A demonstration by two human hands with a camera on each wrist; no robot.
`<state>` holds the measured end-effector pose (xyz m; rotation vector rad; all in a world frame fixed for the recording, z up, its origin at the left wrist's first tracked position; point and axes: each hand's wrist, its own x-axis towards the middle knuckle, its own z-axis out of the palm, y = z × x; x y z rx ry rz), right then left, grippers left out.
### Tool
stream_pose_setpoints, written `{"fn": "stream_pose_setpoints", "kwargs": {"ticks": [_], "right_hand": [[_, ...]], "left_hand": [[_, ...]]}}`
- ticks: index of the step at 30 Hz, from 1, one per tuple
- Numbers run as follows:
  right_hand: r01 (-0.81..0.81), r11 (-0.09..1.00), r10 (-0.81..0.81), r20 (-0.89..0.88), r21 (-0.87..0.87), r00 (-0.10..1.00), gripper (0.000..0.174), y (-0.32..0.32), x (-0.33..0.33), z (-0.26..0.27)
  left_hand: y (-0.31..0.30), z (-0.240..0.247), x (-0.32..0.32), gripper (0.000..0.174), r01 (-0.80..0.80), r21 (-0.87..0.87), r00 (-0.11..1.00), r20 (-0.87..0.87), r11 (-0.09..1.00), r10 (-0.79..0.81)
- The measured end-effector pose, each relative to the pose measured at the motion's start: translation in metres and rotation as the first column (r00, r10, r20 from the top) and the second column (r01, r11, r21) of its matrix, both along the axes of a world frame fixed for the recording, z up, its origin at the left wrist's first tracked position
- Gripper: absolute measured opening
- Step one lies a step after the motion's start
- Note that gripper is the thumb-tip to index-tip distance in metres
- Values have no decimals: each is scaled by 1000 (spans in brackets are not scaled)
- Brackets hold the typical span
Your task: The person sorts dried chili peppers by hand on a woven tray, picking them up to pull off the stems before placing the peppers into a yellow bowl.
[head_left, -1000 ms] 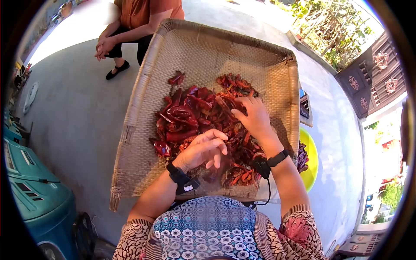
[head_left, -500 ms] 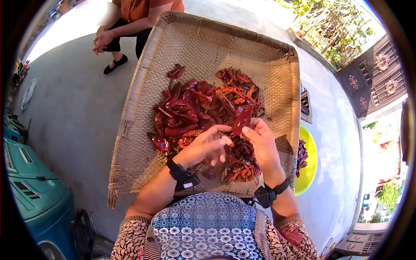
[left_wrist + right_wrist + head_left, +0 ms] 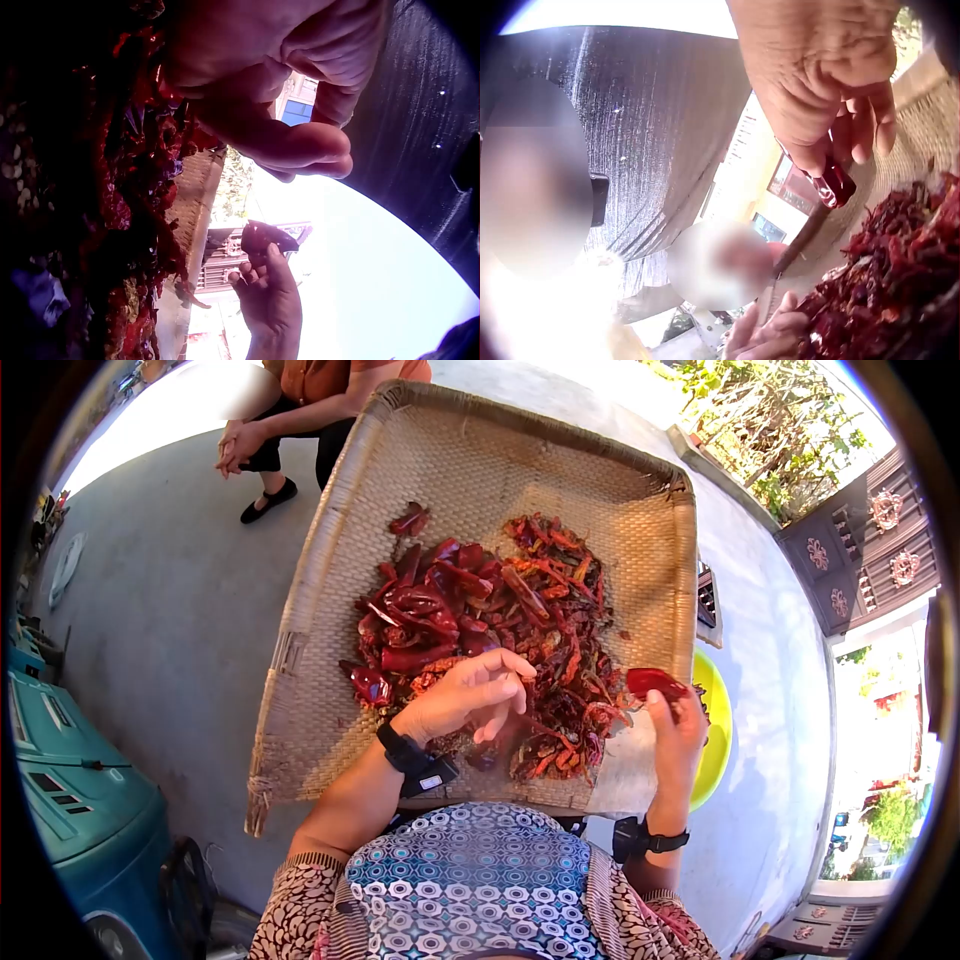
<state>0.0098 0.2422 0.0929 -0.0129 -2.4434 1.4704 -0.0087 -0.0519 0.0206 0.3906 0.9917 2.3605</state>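
Dried red peppers (image 3: 430, 610) lie heaped in the middle of a woven tray (image 3: 470, 450), larger smooth ones on the left and thin shrivelled ones on the right. My left hand (image 3: 468, 698) hovers over the heap's near side, fingers loosely bent and holding nothing. Over the tray's right edge, my right hand (image 3: 680, 735) pinches one smooth red pepper (image 3: 655, 682) between thumb and fingers. The right wrist view shows that pepper (image 3: 832, 186) under the fingertips.
A yellow basin (image 3: 712, 735) with dark red peppers stands beyond the tray's right edge, partly behind my right hand. Someone in an orange top (image 3: 320, 382) sits past the tray's far left corner. A teal machine (image 3: 85, 800) stands at the left.
My right hand reached into the heap, took hold of a red pepper, then moved right with it to the tray's edge. My left hand has stayed nearly in place.
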Motion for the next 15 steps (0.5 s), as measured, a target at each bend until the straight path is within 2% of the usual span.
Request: {"fn": "stream_pose_setpoints", "kwargs": {"ticks": [1, 2, 3, 4, 5, 7, 8, 10, 12, 15], "right_hand": [[181, 977, -173, -81, 112, 982, 20, 16, -3, 6], [298, 912, -271, -131, 283, 953, 21, 36, -6, 15], [394, 771, -365, -161, 501, 917, 27, 63, -11, 15], [457, 657, -418, -214, 600, 883, 30, 73, -16, 14], [513, 527, -467, -274, 677, 841, 32, 77, -19, 12], [333, 838, -310, -124, 432, 943, 37, 26, -28, 20], [167, 875, -166, -43, 455, 985, 40, 22, -40, 4], [-88, 840, 70, 54, 535, 996, 41, -25, -50, 0], [-159, 749, 186, 27, 643, 982, 39, -59, -61, -3], [-171, 714, 294, -68, 679, 953, 36, -74, -86, -28]], "left_hand": [[-2, -1, -1, 26, -33, 61, 999, -15, 998, 34], [-5, -3, -2, 26, -65, 123, 997, -27, 990, 69], [-7, -6, -3, 26, -96, 186, 994, -37, 978, 104], [-10, -7, -4, 26, -155, 317, 986, -9, 936, 167], [-10, -5, -2, 24, -194, 284, 981, 31, 939, 193], [-14, -12, -7, 24, -157, 472, 988, 69, 867, 141], [-15, -13, -8, 25, -158, 471, 987, 77, 868, 138], [-14, -15, -8, 24, -161, 462, 987, 83, 872, 139], [-14, -16, -8, 24, -157, 449, 987, 85, 880, 133], [-14, -14, -8, 22, -156, 420, 987, 91, 894, 130]]}}
